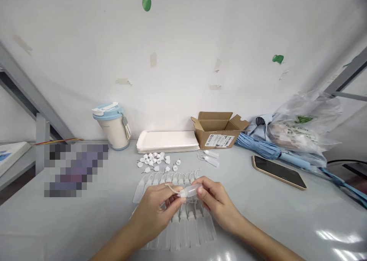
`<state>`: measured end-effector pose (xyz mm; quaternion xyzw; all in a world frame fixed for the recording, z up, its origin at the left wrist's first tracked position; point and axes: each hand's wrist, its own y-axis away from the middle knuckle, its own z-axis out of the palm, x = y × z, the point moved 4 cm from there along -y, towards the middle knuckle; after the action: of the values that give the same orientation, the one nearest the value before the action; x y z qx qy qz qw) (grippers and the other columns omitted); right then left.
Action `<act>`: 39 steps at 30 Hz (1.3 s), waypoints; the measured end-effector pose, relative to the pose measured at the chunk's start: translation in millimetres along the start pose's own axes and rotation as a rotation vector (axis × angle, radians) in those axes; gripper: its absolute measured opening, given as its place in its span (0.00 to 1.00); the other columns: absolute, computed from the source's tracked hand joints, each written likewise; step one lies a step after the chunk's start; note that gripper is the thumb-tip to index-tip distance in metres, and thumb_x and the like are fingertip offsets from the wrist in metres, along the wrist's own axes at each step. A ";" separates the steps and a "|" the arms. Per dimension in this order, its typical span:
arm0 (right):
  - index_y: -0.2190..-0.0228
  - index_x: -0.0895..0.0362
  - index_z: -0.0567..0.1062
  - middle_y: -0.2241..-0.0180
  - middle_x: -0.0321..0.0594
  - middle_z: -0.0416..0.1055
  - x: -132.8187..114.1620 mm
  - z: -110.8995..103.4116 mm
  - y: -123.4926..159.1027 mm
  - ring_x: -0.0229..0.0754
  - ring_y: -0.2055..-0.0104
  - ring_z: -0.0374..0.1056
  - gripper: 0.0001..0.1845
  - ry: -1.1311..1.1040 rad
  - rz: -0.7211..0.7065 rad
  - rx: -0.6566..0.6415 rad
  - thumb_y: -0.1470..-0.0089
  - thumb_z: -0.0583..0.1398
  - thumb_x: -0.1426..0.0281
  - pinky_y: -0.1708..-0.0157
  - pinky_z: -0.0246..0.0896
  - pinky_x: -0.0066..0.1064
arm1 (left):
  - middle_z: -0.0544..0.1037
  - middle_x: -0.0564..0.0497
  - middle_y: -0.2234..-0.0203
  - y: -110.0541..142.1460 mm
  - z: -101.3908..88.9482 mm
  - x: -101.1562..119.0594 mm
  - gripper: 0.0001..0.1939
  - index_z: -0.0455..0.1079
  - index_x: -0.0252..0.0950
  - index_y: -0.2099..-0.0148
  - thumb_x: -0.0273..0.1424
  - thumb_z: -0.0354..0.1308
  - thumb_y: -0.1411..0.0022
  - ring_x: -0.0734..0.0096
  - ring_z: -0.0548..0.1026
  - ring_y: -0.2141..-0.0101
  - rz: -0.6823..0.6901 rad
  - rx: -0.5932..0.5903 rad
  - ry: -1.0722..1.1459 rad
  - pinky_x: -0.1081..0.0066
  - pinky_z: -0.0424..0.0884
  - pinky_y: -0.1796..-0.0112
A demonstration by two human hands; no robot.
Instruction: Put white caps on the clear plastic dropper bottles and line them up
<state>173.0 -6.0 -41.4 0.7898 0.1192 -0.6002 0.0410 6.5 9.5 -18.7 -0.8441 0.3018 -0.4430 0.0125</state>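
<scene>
A small translucent squeeze bottle (191,190) with a thin strap at its neck is held sideways between both hands. My left hand (159,207) pinches it at the neck end, fingers closed. Around its body and base, my right hand (216,201) has thumb and fingers closed. Under the hands lie two rows of similar bottles; the nearer row (179,232) is partly covered by my left hand and the farther row (139,190) lies just beyond. Several small white caps with thin tips (151,159) are scattered behind the rows.
Two more bottles (210,160) lie before an open cardboard box (219,133). Left of it are a stack of white sheets or envelopes (168,140) and a tumbler (113,129). A phone (279,172), folded blue umbrella (258,145) and plastic bag (304,127) are at right.
</scene>
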 end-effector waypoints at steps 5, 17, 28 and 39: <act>0.66 0.59 0.71 0.83 0.30 0.55 -1.6 -0.5 -0.6 0.32 0.82 0.51 0.23 -0.038 -0.001 0.009 0.42 0.50 0.53 0.81 0.46 0.25 | 0.73 0.53 0.79 -1.6 0.8 0.5 0.11 0.73 0.37 0.67 0.35 0.53 0.40 0.72 0.69 0.76 -0.098 -0.039 0.044 0.75 0.64 0.73; 0.65 0.58 0.72 0.82 0.32 0.63 -4.2 -1.9 1.4 0.33 0.81 0.57 0.20 0.091 -0.085 0.018 0.40 0.49 0.56 0.78 0.51 0.26 | 0.70 0.53 0.79 0.7 5.8 -0.6 0.21 0.65 0.35 0.76 0.42 0.45 0.36 0.73 0.68 0.75 -0.238 -0.140 0.153 0.75 0.62 0.73; 0.78 0.57 0.64 0.86 0.31 0.59 -6.4 1.5 1.4 0.32 0.83 0.54 0.24 0.125 -0.065 -0.062 0.39 0.47 0.54 0.78 0.50 0.25 | 0.64 0.56 0.85 1.2 3.0 2.4 0.22 0.58 0.35 0.81 0.38 0.46 0.36 0.76 0.66 0.78 -0.083 -0.111 0.052 0.76 0.61 0.73; 0.80 0.58 0.62 0.89 0.28 0.54 -0.9 1.3 -1.0 0.29 0.86 0.47 0.26 -0.032 0.041 -0.106 0.42 0.49 0.51 0.83 0.42 0.24 | 0.67 0.54 0.81 5.6 1.2 9.4 0.10 0.67 0.35 0.69 0.28 0.49 0.36 0.75 0.66 0.78 0.265 0.022 -0.095 0.76 0.61 0.75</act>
<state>171.3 -5.4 -40.8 0.7791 0.1339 -0.6047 0.0971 8.7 -0.3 -14.1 -0.8166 0.4050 -0.4003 0.0942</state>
